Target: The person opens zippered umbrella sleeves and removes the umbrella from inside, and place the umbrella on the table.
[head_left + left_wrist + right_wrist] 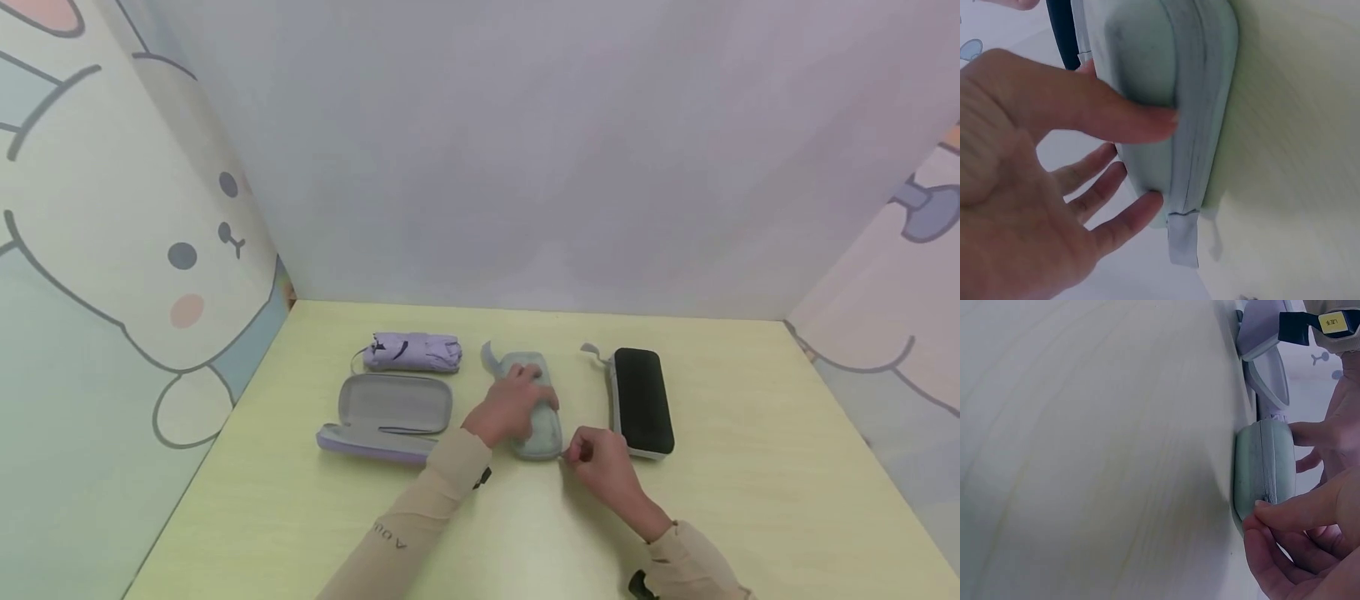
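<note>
Beige sleeves [412, 533] reach to the pale green case [545, 432] on the table [750, 417], which the left hand [513, 407] grips across its width while the right hand [603, 467] pinches what seems the zip pull [1266, 499] at its near right corner. Working the zip looks like the step in hand, calling for a steady draw around the case; left of it lies the open lilac case [393, 404], right of it the black case [643, 404].

Yellow table [757, 475] bears lilac umbrella [416, 353], open case [395, 402], green case [546, 432], black case [643, 400].
</note>
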`<state>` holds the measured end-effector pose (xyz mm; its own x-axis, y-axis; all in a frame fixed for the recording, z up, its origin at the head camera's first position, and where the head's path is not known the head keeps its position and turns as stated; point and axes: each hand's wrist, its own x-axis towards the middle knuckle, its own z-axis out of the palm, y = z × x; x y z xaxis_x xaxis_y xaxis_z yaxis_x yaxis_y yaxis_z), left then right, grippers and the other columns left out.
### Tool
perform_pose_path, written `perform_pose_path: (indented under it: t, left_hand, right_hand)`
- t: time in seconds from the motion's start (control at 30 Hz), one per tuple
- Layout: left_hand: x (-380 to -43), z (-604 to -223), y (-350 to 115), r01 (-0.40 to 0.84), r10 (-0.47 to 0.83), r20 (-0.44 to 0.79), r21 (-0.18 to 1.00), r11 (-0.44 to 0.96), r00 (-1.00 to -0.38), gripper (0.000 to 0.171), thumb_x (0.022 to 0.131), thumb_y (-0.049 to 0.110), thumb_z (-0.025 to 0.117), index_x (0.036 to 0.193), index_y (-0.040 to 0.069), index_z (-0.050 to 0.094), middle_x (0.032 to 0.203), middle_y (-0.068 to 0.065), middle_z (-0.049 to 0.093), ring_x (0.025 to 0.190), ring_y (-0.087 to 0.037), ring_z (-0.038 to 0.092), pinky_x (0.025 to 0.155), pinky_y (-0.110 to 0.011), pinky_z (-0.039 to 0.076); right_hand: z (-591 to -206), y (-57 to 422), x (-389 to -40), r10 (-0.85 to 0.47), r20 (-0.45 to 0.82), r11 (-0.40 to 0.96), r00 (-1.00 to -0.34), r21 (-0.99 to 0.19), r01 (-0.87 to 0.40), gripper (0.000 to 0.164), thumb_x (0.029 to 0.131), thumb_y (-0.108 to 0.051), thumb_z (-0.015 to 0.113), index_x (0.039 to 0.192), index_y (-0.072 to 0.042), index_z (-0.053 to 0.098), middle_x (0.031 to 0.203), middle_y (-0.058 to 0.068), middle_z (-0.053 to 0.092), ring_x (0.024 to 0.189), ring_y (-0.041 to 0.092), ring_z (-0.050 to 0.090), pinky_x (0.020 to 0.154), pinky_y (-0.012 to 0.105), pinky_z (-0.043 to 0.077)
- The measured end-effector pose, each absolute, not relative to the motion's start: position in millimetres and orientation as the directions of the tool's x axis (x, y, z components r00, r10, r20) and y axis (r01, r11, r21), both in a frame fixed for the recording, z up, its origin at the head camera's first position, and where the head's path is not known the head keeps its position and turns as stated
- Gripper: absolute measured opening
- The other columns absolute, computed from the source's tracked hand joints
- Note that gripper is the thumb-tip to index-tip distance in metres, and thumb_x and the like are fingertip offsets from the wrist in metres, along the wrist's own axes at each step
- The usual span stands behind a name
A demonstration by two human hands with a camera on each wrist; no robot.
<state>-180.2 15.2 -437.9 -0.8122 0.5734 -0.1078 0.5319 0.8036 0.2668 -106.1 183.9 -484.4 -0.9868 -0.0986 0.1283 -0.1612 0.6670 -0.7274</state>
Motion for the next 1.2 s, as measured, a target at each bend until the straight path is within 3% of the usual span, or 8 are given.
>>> perform_pose_path:
  t: [0.37,0.67,0.87,0.97,1.2]
  left_hand:
    - [-185,-437,13,0.515,0.554,-0.119,0.251,0.820,-0.824,0.055,0.064,0.002,0.079,0.107,0.034,0.069,0.131,-0.007,0.045,0.115,-0.025,0.038,0.093,-0.041,0.038]
    - [-186,-432,9,0.512,0.550,-0.147,0.229,0.828,-0.822,0.061,0.060,0.000,0.079,0.107,0.038,0.069,0.120,-0.003,0.046,0.106,-0.022,0.038,0.084,-0.039,0.042]
    - [-187,-429,9,0.497,0.543,-0.176,0.248,0.832,-0.821,0.062,0.058,-0.002,0.079,0.106,0.037,0.069,0.114,-0.001,0.043,0.106,-0.020,0.037,0.090,-0.043,0.039]
    - [-188,-429,8,0.497,0.546,-0.183,0.258,0.829,-0.817,0.063,0.058,-0.002,0.079,0.106,0.036,0.069,0.117,-0.001,0.043,0.109,-0.021,0.036,0.095,-0.046,0.035]
    - [-191,-433,4,0.516,0.575,-0.170,0.292,0.805,-0.800,0.064,0.055,0.003,0.083,0.108,0.036,0.068,0.145,-0.006,0.036,0.134,-0.028,0.026,0.104,-0.056,0.022]
  right_hand:
    - [-485,186,-105,-0.083,0.127,0.684,-0.988,-0.714,-0.149,0.030,0.065,0.014,0.065,0.059,-0.013,0.056,0.058,-0.006,0.052,0.057,0.009,0.046,0.053,0.022,0.038]
    - [-484,184,-102,-0.076,0.157,0.691,-0.985,-0.704,-0.166,0.029,0.066,0.013,0.066,0.057,-0.012,0.055,0.056,-0.007,0.050,0.055,0.008,0.044,0.052,0.022,0.037]
    - [-484,183,-102,-0.079,0.184,0.678,-0.980,-0.711,-0.189,0.030,0.066,0.015,0.067,0.056,-0.011,0.054,0.055,-0.007,0.050,0.054,0.007,0.044,0.052,0.022,0.037]
    - [-485,183,-102,-0.078,0.188,0.679,-0.979,-0.709,-0.190,0.031,0.065,0.015,0.067,0.056,-0.011,0.053,0.054,-0.007,0.050,0.053,0.006,0.044,0.051,0.022,0.037]
    - [-483,183,-100,-0.061,0.176,0.688,-0.983,-0.706,-0.169,0.030,0.065,0.015,0.067,0.057,-0.011,0.054,0.055,-0.007,0.050,0.053,0.008,0.044,0.051,0.022,0.037]
